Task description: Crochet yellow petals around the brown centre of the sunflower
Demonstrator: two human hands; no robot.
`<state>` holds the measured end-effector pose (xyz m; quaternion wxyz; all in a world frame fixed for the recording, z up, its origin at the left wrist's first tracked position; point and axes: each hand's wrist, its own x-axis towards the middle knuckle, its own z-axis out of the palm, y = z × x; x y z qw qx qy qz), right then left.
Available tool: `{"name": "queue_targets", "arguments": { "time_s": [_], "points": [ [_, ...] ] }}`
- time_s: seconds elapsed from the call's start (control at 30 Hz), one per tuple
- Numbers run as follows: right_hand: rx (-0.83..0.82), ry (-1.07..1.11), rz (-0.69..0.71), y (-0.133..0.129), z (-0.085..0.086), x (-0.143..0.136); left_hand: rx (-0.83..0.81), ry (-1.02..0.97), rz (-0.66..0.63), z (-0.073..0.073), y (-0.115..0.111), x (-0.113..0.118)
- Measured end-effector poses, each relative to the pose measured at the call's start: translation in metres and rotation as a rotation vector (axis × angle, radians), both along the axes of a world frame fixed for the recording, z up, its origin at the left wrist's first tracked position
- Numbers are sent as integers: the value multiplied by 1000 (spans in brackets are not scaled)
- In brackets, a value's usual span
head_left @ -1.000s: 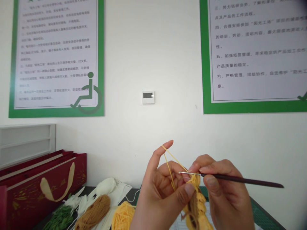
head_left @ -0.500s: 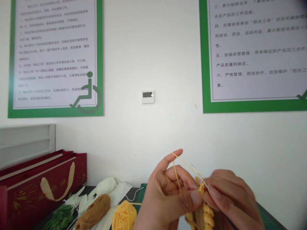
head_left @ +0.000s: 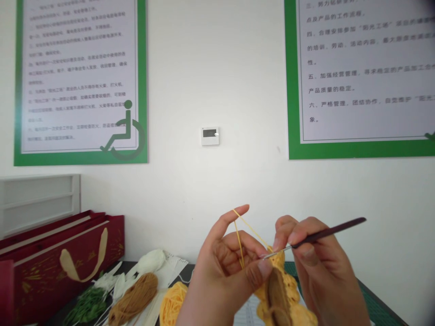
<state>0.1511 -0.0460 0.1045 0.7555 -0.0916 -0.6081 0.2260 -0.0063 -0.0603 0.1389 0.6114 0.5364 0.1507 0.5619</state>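
Note:
My left hand (head_left: pixel 227 271) pinches the top edge of a yellow and brown crocheted piece (head_left: pixel 294 294) between thumb and fingers. Yellow yarn (head_left: pixel 252 229) loops over its raised index finger and runs down to the piece. A crochet hook with a dark handle (head_left: pixel 329 232) is held by my right hand (head_left: pixel 316 253), its handle pointing up to the right. The hook's metal tip lies at the yellow stitches beside my left thumb.
At the lower left are a yellow yarn ball (head_left: pixel 172 302), a brown skein (head_left: pixel 133 299), green yarn (head_left: pixel 86 305) and white yarn (head_left: pixel 151 261). A red gift bag (head_left: pixel 68 267) stands further left. A green mat (head_left: pixel 380 308) lies at the right.
My right hand has turned, and the hook now lies nearly level with its dark handle visible. My left hand has shifted slightly left, and more of the crocheted piece shows.

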Motion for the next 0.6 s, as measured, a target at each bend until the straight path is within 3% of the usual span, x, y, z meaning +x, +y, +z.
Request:
{"name": "queue_targets", "arguments": {
  "time_s": [0.33,0.6],
  "points": [
    [102,-126,-87,-1,2,15,-6,24,-2,-1,1,-1],
    [255,-281,-375,-9,9,22,14,25,66,-1,1,2]
  ]
}}
